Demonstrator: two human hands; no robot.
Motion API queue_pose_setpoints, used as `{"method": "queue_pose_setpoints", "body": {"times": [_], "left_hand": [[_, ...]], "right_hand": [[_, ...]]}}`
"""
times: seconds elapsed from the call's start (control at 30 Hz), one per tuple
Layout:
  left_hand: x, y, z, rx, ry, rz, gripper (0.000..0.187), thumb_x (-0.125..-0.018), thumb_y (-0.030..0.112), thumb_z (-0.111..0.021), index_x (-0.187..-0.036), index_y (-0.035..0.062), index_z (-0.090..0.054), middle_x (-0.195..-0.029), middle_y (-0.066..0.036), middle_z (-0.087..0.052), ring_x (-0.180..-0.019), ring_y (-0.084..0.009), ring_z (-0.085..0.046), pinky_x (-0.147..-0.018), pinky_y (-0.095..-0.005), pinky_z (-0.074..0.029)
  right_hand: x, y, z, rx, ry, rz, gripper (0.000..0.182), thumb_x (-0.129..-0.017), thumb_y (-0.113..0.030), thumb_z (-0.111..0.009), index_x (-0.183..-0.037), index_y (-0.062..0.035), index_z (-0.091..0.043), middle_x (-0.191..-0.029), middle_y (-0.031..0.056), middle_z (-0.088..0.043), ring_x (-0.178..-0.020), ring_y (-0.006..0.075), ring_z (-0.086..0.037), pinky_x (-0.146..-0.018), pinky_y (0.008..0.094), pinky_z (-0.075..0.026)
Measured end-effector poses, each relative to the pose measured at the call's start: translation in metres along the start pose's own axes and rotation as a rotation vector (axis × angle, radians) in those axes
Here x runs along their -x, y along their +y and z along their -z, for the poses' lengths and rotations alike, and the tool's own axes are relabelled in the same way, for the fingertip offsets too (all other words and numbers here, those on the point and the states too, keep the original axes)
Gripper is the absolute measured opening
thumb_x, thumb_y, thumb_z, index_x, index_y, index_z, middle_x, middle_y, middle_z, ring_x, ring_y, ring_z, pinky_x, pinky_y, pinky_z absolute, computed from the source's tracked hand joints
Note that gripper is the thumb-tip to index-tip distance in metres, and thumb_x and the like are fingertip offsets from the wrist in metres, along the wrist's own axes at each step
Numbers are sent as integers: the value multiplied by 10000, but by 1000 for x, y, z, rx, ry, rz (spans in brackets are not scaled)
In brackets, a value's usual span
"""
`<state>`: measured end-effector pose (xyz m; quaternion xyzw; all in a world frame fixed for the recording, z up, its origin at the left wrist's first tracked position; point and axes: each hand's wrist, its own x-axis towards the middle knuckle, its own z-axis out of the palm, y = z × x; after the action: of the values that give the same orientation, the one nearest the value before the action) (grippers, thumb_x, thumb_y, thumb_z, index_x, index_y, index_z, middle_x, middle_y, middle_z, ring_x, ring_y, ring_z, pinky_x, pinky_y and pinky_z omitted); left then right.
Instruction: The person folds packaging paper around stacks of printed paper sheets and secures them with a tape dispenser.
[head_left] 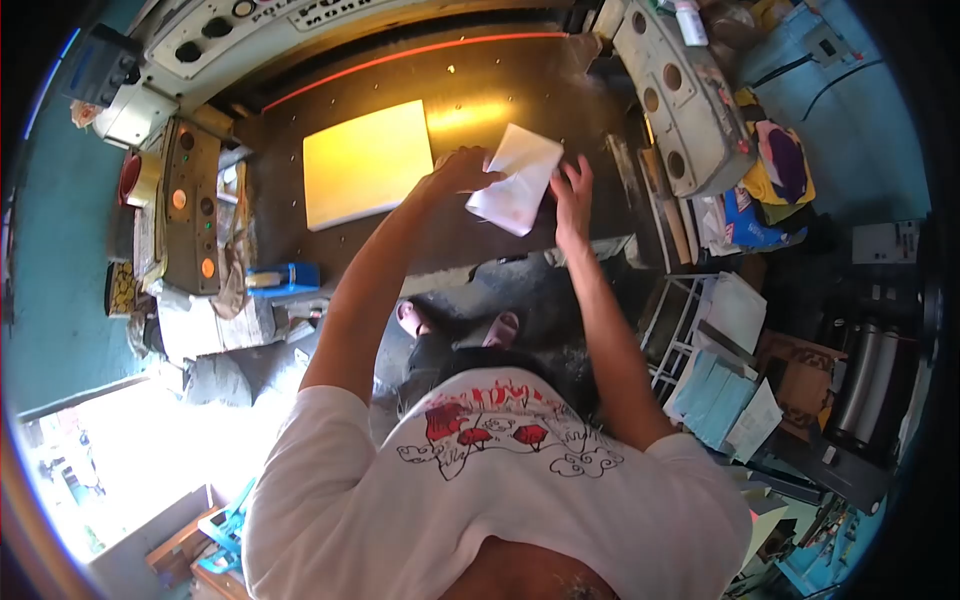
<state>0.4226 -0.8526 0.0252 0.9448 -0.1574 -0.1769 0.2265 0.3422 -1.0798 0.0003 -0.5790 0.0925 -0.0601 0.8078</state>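
Observation:
A small stack of white paper (518, 180) is tilted between my two hands over the dark metal bed (470, 240) of a paper cutter. My left hand (462, 172) has its fingers closed on the paper's left side. Close to the right edge is my right hand (572, 200), fingers apart and fingertips right by the sheets. Farther left, a larger stack of paper (365, 165) lies flat on the bed, tinted yellow by the lamp light.
A red line (400, 64) crosses the back of the bed. Control panels with buttons stand at the left (190, 205) and right (680, 100). A blue tape dispenser (283, 280) sits at the front left corner. Cloths (780, 170) and a white rack (680, 325) are on the right.

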Motion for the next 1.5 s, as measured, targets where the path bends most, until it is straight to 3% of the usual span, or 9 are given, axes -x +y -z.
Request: {"method": "queue_pose_setpoints", "body": {"times": [0.07, 0.1, 0.4, 0.5, 0.67, 0.9, 1.03, 1.2, 1.5], "left_hand": [[32, -4, -30, 228, 67, 126, 550, -936, 555, -707, -978, 10, -764, -960, -174, -781, -901, -278, -761, -755, -429, -584], [53, 10, -24, 518, -85, 250, 538, -982, 533, -676, -1044, 3, -740, -986, -135, -770, -924, -212, -747, -760, -374, -584], [129, 8, -97, 1182, 465, 180, 470, -1053, 414, -619, -1347, 48, -638, -1163, -157, -735, -1120, -239, -699, -953, -359, -556], [142, -11, -110, 929, 526, 155, 461, -1020, 348, -666, -1372, 53, -622, -1241, -179, -705, -1090, -262, -708, -957, -355, -558], [142, 7, -91, 483, 857, 44, 298, -815, 160, -806, -1039, 46, -646, -844, -141, -658, -900, -329, -694, -800, -437, -566], [96, -9, -118, 309, 927, 4, 153, -865, 129, -738, -847, 25, -626, -820, -168, -643, -744, -375, -650, -694, -475, -514], [104, 1, -123, 560, 831, -35, 149, -829, 112, -744, -929, 30, -671, -905, -143, -652, -884, -358, -650, -790, -450, -542], [127, -24, -106, 280, 672, -308, 384, -850, 26, -708, -1232, 58, -690, -1230, -118, -676, -1142, -370, -579, -1034, -454, -474], [131, -37, -94, -12, 505, -452, 577, -864, -32, -616, -1421, 117, -602, -1399, -93, -637, -1375, -332, -498, -1124, -490, -396]], "right_hand": [[-26, 10, 0, 66, -176, -50, 692, -1015, -262, -702, -1569, 5, -386, -1482, 156, -575, -1349, 218, -543, -1131, 355, -417], [-29, 8, 1, 145, -290, -41, 581, -1033, -281, -672, -1492, 33, -504, -1457, 137, -597, -1321, 204, -562, -1115, 339, -427], [36, 12, -4, -93, -482, -231, 608, -1101, -451, -523, -1542, -37, -458, -1452, 42, -581, -1358, 150, -512, -1164, 341, -370], [78, 30, -10, 101, -95, -144, 576, -1074, -385, -606, -1487, -3, -483, -1455, 104, -557, -1368, 185, -507, -1172, 358, -378], [110, 52, -11, 288, -134, 84, 483, -890, -50, -692, -1332, 42, -520, -1330, 193, -591, -1302, 318, -568, -1156, 429, -419], [95, 59, -19, 806, -168, 475, 578, -730, 58, -578, -1305, 23, -537, -1207, 235, -595, -1148, 434, -581, -1019, 479, -467], [97, 60, -1, 746, -216, 517, 644, -734, 87, -525, -1374, 9, -529, -1304, 235, -586, -1229, 447, -547, -1092, 484, -438], [84, 48, 20, 1033, -323, 690, 673, -726, 77, -575, -1394, -13, -551, -1353, 190, -590, -1238, 419, -531, -1073, 497, -440], [72, 36, 22, 1284, -582, 789, 801, -757, 51, -654, -1530, -72, -484, -1466, 141, -556, -1344, 342, -514, -1142, 482, -410]]}}
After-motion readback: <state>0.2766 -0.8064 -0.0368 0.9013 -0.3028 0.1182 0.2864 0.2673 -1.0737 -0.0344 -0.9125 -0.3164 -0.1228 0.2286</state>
